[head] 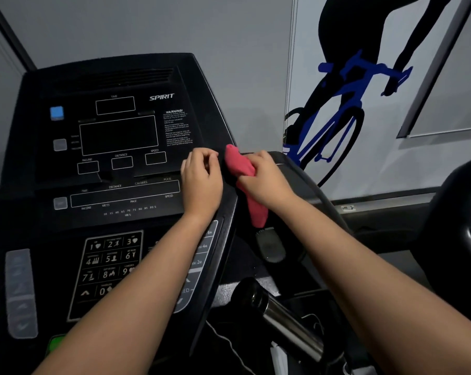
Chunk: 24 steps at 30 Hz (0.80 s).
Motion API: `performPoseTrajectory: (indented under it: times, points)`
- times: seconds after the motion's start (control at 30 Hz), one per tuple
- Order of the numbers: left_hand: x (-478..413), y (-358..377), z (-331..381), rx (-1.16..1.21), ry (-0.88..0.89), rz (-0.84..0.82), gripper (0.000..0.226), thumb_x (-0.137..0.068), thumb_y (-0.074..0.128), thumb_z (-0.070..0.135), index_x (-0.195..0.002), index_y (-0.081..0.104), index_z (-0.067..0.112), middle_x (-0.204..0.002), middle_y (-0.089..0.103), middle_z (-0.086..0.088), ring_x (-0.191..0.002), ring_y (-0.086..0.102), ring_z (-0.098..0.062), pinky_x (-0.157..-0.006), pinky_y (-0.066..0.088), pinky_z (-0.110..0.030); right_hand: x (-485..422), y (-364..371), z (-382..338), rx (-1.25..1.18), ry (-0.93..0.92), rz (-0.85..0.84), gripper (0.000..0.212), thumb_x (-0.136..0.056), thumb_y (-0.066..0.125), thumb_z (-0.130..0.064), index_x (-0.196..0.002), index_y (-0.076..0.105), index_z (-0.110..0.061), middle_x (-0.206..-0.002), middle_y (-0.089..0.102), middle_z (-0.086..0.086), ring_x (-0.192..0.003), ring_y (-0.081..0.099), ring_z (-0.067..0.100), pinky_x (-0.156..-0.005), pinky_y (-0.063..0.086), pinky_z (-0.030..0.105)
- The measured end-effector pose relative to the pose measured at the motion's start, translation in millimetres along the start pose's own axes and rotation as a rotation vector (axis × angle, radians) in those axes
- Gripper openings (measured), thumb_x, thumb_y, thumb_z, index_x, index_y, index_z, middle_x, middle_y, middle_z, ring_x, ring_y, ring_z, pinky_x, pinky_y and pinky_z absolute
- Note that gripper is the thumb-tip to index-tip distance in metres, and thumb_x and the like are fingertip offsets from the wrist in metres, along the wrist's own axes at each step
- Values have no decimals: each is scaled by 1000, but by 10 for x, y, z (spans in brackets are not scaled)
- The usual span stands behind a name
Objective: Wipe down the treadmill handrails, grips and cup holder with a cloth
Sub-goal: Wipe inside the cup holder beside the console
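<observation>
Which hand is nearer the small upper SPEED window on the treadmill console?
Left. The left hand rests on the console just right of the upper SPEED window. The right hand is farther right, past the console edge, gripping the pink cloth.

The treadmill console (115, 136) bears the brand "SPIRIT", a "WARNING!" notice, and the labels "TIME", "DISTANCE", "SPEED", "INCLINE", "CALORIES", "PULSE", "PACE" and "METS". Its keypad (110, 266) shows digits 0 to 9.
</observation>
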<state>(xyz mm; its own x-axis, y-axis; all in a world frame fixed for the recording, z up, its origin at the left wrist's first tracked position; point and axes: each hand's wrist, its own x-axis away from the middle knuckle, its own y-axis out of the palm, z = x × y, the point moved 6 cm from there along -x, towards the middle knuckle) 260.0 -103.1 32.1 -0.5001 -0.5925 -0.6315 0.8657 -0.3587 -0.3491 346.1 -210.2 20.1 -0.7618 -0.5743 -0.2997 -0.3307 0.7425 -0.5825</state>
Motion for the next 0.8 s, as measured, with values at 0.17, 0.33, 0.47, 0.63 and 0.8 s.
performPoseTrajectory:
  times: [0.17, 0.33, 0.47, 0.63, 0.8]
  points:
    - [61, -11, -7, 36, 21, 8, 18, -91, 45, 15, -90, 58, 3, -88, 55, 4, -89, 47, -16, -83, 35, -28, 182, 83, -40, -26, -12, -67, 10, -79, 60, -7, -88, 64, -7, -94, 44, 3, -80, 47, 12, -62, 34, 11]
    - [67, -44, -53, 102, 19, 46, 16, -92, 45, 14, -89, 57, 6, -89, 56, 3, -91, 56, -24, -85, 43, -38, 548, 117, -28, -79, 3, -303, 11, -76, 64, 0, -86, 67, -4, -89, 52, 0, -71, 54, 8, -61, 40, 5]
    - [87, -75, -104, 161, -49, 52, 10, -93, 45, 18, -88, 53, 17, -89, 57, 5, -92, 55, -19, -85, 44, -33, 562, -181, 158, 182, 73, -347, 15, -80, 61, -13, -89, 67, -3, -87, 60, 6, -74, 63, 19, -66, 50, 24]
    - [83, -68, -78, 144, -36, 22, 11, -94, 45, 17, -90, 55, 15, -89, 56, 9, -94, 54, -18, -85, 44, -32, 258, -594, 406, 57, 214, 44, 17, -80, 57, -9, -95, 53, -14, -88, 61, 5, -76, 60, 23, -66, 49, 29]
    - [-38, 95, 132, -147, 193, -64, 33, -84, 50, 2, -114, 60, 10, -113, 62, 0, -112, 52, -18, -100, 28, -17, -67, -664, 439, -9, 187, 260, 40, -76, 58, -14, -115, 54, -21, -113, 54, 9, -89, 59, 22, -71, 49, 30]
